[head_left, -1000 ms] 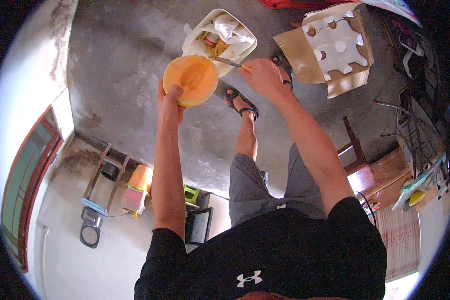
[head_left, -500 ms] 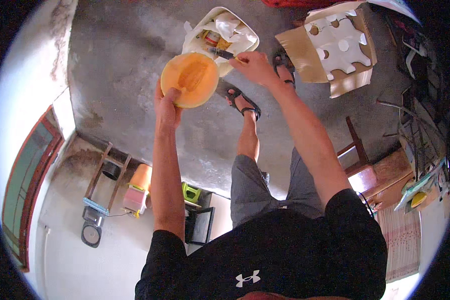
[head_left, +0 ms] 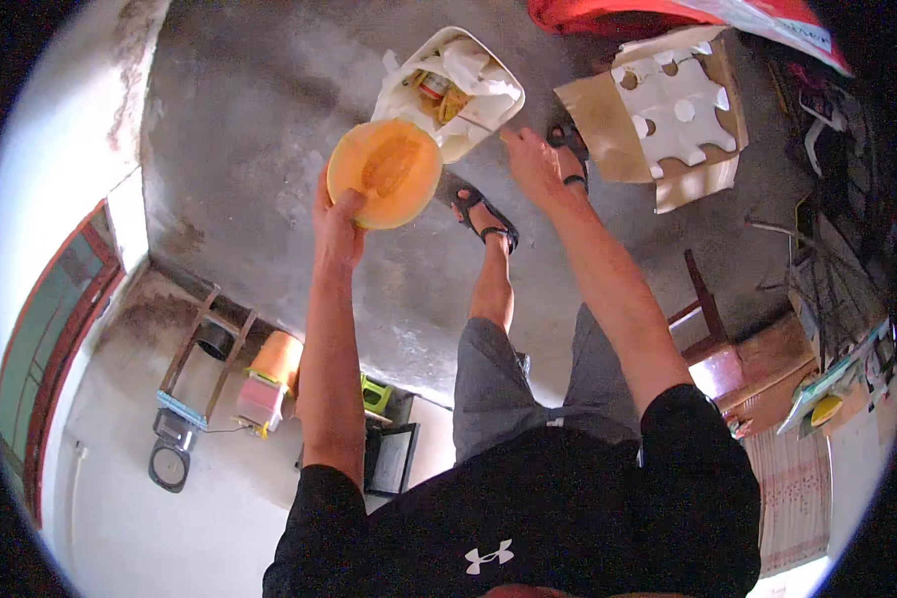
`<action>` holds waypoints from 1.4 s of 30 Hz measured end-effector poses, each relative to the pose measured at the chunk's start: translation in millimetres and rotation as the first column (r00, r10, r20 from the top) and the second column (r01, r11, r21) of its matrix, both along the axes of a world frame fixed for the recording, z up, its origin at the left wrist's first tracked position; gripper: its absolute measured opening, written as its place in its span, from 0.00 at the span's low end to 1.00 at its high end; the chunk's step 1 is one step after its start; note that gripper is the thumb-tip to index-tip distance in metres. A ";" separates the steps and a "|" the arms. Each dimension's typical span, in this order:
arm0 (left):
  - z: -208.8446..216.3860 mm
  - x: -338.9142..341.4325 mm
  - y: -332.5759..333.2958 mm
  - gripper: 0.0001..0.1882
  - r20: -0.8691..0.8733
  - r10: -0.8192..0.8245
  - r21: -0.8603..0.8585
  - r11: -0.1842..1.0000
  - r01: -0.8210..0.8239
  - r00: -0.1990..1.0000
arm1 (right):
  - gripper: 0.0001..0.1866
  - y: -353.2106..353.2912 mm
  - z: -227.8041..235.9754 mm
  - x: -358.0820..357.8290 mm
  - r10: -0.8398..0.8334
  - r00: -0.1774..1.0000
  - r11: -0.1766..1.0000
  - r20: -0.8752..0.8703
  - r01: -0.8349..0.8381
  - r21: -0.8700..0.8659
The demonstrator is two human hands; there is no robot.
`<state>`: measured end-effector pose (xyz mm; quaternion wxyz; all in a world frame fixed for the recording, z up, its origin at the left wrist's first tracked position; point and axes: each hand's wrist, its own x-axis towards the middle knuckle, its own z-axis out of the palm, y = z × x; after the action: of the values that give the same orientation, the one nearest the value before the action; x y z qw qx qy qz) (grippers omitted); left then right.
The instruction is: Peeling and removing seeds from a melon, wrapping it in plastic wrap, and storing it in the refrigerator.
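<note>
A halved orange-fleshed melon (head_left: pixel 389 164) rests in my left hand (head_left: pixel 338 221), cut face up, the thumb pressed on its lower edge. The hollow in its middle looks darker and rougher than the flesh around it. My right hand (head_left: pixel 540 171) is closed round the handle of a knife (head_left: pixel 476 126), whose blade shows only as a thin line pointing left, apart from the melon. Just beyond the melon stands a white bin (head_left: pixel 517 96) lined with a bag, holding crumpled white wrapping and yellowish scraps.
An opened cardboard box (head_left: pixel 593 125) with a white moulded insert (head_left: pixel 683 112) lies at the right, near my sandalled feet. A red bag (head_left: pixel 618 15) is at the top right. A wooden stool (head_left: pixel 703 299) and metal frames stand at the right side.
My right hand has drawn back a little to the right and down, and the blade has turned from flat to edge-on. The melon stays in my left hand; the view has shifted slightly.
</note>
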<state>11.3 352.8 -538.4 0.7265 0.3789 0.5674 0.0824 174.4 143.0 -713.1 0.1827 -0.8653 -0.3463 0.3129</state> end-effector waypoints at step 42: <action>3.5 -4.3 -9.4 0.37 -0.016 0.010 0.102 0.995 -0.008 1.000 | 0.11 35.4 122.0 -12.4 0.039 0.998 0.992 0.057 -0.046 0.120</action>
<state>7.1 343.5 -534.9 0.7011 0.4137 0.5700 0.1115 162.0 178.4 -591.1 0.2185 -0.8534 -0.3877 0.2713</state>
